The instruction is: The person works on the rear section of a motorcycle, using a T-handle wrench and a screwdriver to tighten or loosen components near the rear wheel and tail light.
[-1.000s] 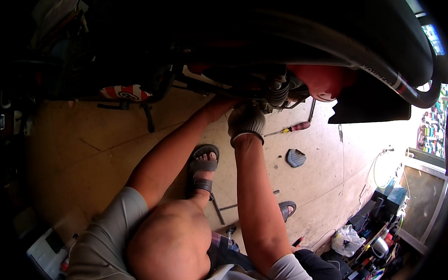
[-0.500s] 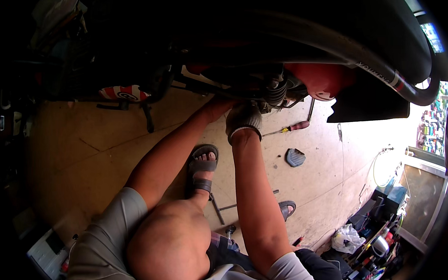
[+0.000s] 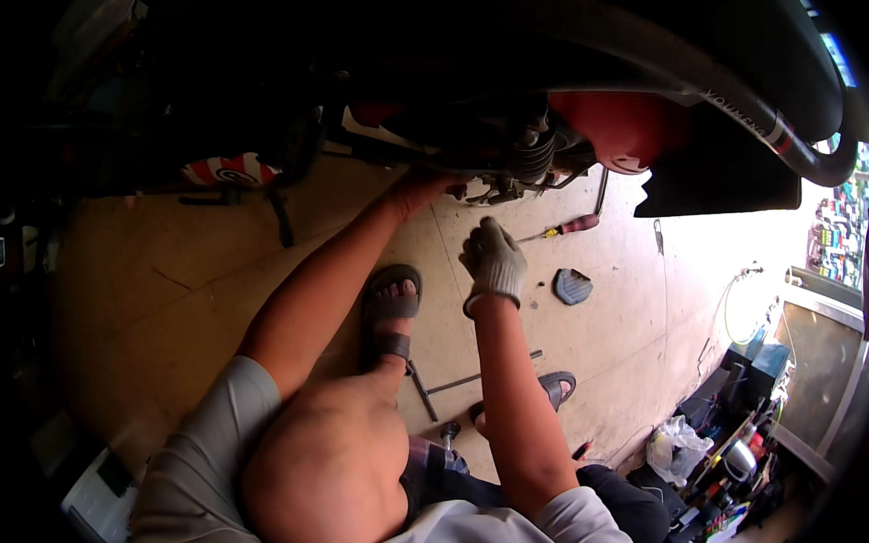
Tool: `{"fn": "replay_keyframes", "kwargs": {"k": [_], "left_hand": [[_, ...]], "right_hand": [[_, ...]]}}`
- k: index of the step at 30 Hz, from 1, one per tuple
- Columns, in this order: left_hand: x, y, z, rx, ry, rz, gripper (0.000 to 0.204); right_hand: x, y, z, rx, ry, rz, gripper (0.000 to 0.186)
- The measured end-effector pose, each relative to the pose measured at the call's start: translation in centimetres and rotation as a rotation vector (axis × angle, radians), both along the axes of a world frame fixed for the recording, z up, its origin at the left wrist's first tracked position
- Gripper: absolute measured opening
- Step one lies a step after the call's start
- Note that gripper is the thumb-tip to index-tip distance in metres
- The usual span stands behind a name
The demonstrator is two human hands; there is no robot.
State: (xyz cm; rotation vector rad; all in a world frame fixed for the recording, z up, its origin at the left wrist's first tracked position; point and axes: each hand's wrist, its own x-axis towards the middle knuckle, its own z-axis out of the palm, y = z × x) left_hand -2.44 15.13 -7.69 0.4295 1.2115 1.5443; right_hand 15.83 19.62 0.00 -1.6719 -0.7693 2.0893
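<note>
Left hand (image 3: 434, 187), bare, reached in at the motorbike (image 3: 593, 119), nearest it, fingers mostly hidden, grip impossible to tell; the gloved right hand (image 3: 497, 259) curled farther back, any contents unclear. Ahead-right of the left hand lay the coil spring (image 3: 532, 162), lengthwise away from the person, far end dim.

White lettering (image 3: 734, 113) (small) on dark bar (image 3: 804, 164)

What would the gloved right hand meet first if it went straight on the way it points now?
Probably the metal parts near the coil spring, just ahead of the right hand in the picture; depth is unclear, so it might pass underneath.
</note>
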Motion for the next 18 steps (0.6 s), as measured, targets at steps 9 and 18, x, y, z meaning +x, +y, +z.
{"fn": "replay_keyframes", "kwargs": {"k": [9,18], "left_hand": [[2.6,3.4,5.0,0.024,-0.053,-0.01,0.024],[1.3,1.3,4.1,0.01,-0.037,0.02,0.026]], "right_hand": [[33.2,-9.4,-15.1,-0.161,-1.102,0.383,0.047],[27.1,-13.4,-11.1,0.112,-1.191,0.495,0.046]]}}
